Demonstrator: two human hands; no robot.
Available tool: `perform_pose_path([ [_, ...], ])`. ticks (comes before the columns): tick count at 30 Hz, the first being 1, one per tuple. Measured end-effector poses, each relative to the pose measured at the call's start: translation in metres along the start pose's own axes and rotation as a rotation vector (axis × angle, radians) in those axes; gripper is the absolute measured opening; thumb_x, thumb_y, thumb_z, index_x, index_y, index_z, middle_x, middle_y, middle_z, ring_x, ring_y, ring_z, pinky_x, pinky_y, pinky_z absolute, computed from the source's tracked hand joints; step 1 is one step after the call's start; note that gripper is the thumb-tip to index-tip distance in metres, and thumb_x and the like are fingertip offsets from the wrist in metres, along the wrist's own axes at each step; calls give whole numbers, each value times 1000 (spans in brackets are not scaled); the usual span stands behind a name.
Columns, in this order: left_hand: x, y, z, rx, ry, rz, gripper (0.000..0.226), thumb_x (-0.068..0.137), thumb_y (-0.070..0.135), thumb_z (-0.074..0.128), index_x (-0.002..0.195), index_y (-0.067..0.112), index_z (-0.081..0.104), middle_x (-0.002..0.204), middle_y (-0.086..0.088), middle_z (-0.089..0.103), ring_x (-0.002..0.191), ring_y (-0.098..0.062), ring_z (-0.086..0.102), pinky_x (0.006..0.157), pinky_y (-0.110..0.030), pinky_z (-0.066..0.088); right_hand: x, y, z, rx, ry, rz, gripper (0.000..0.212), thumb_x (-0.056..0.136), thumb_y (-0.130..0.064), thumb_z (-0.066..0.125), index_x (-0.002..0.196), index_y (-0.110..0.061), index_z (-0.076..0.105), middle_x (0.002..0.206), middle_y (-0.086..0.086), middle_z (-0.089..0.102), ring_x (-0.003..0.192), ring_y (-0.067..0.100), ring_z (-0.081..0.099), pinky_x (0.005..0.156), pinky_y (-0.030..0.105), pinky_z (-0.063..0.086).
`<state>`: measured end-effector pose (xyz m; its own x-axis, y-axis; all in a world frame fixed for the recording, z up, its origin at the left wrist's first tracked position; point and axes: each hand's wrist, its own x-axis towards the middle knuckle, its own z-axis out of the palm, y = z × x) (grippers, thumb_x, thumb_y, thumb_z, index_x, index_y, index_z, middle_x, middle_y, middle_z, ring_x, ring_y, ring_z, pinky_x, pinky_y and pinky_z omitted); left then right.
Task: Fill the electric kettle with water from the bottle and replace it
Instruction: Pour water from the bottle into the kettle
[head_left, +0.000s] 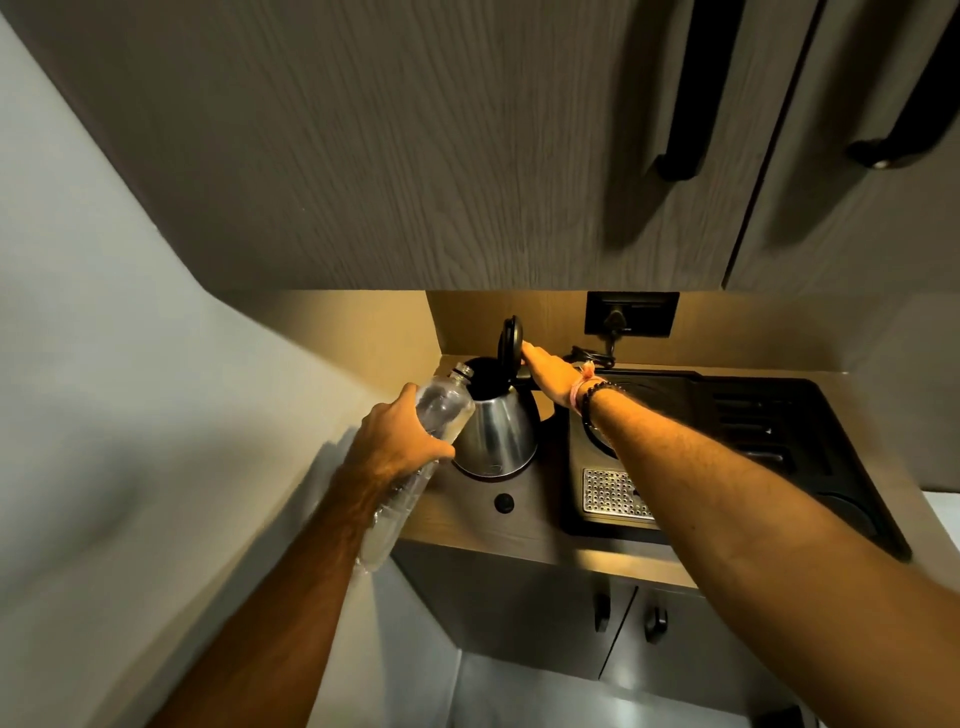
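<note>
A steel electric kettle (498, 431) stands on the wooden counter (467, 525) at the back left corner, its black lid (510, 340) tipped upright. My right hand (550, 376) rests on the kettle's handle, fingertips touching the lid. My left hand (395, 439) grips a clear plastic bottle (441, 410) around its middle. The bottle is uncapped and tilted, with its mouth at the kettle's open top. Water shows in the bottle's lower part. I cannot see any stream of water.
A small black bottle cap (504, 502) lies on the counter in front of the kettle. A black tray (779, 415) with a perforated metal grille (613, 493) fills the right side. A wall socket (631, 313) with a plugged cord sits behind. Cabinets hang overhead.
</note>
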<state>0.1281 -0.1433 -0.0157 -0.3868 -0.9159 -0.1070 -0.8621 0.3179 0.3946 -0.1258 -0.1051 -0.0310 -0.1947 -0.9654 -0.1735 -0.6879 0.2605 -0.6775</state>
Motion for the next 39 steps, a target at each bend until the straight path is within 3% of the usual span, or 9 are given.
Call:
perform_pose_path([
  [7,4,11,-18,139,-124,-9,94,50,52,86,129,24,46,109,-3,62,92,-22,56,75,-35,49,0,2,0,-89,1,-15,62,91,-58,15,146,-33,29,150,14,40,135,42,40,111,67,4],
  [12,4,17,-24,215,-141,-40,93,40,56,82,121,24,49,99,0,56,90,-23,55,72,-35,48,2,4,1,-89,2,-21,49,100,-46,23,146,-30,29,147,18,41,130,42,44,112,66,18],
  [18,6,18,-24,237,-155,-57,101,37,57,79,126,23,48,119,-7,63,97,-25,54,78,-38,52,2,4,0,-86,1,-30,49,100,-45,25,147,-30,27,146,18,41,130,44,43,111,65,21],
  [26,3,19,-23,201,-143,-61,96,40,54,82,125,23,48,108,-4,60,93,-22,53,74,-34,49,-1,3,0,-88,1,-27,56,96,-51,20,147,-31,28,148,17,40,132,43,42,113,65,18],
  [32,4,13,-19,153,-143,-32,103,43,53,82,134,25,45,120,-7,62,96,-23,52,77,-35,50,-2,1,-1,-58,0,-13,65,88,-56,17,146,-29,30,147,17,41,132,43,43,113,66,16],
  [39,1,12,-18,123,-130,-40,100,43,53,84,131,25,47,100,1,55,92,-22,55,70,-31,46,-2,1,0,-110,17,7,58,94,-53,17,145,-31,31,149,13,41,133,41,42,112,65,8],
])
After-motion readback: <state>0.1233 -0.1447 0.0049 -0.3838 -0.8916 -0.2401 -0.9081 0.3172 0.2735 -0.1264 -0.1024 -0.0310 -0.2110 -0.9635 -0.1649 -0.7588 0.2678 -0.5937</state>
